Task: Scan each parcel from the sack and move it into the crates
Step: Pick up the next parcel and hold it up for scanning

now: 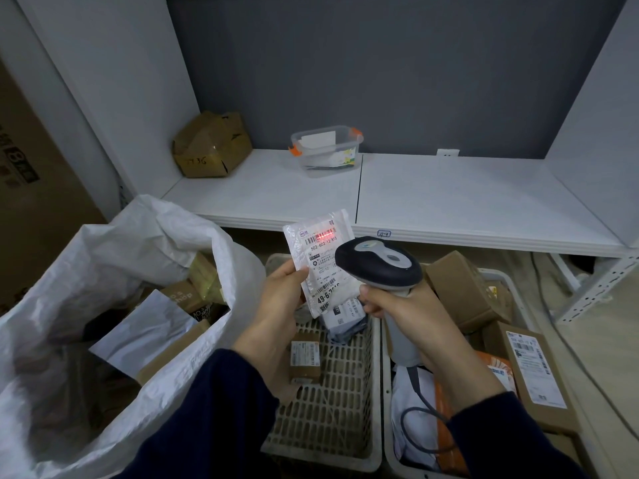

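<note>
My left hand [280, 299] holds a small white padded parcel [320, 257] upright above the left crate [375, 392], label facing me. A red scan line glows on its top barcode. My right hand [408, 312] grips a grey and black barcode scanner [380, 262], whose head points at the parcel and covers the label's right edge. The white woven sack [86, 271] stands open at the left, with brown boxes and a white envelope inside. The left crate holds a small brown box [304, 361] and a grey bag [345, 323]. The right crate [389, 440] is filled with several parcels.
A white shelf [449, 198] runs across behind the crates, bearing a crumpled cardboard box [211, 146] and a clear plastic tub [326, 146] with orange clips. A large carton [31, 188] stands at the far left. The scanner's cable [415, 409] loops into the right crate.
</note>
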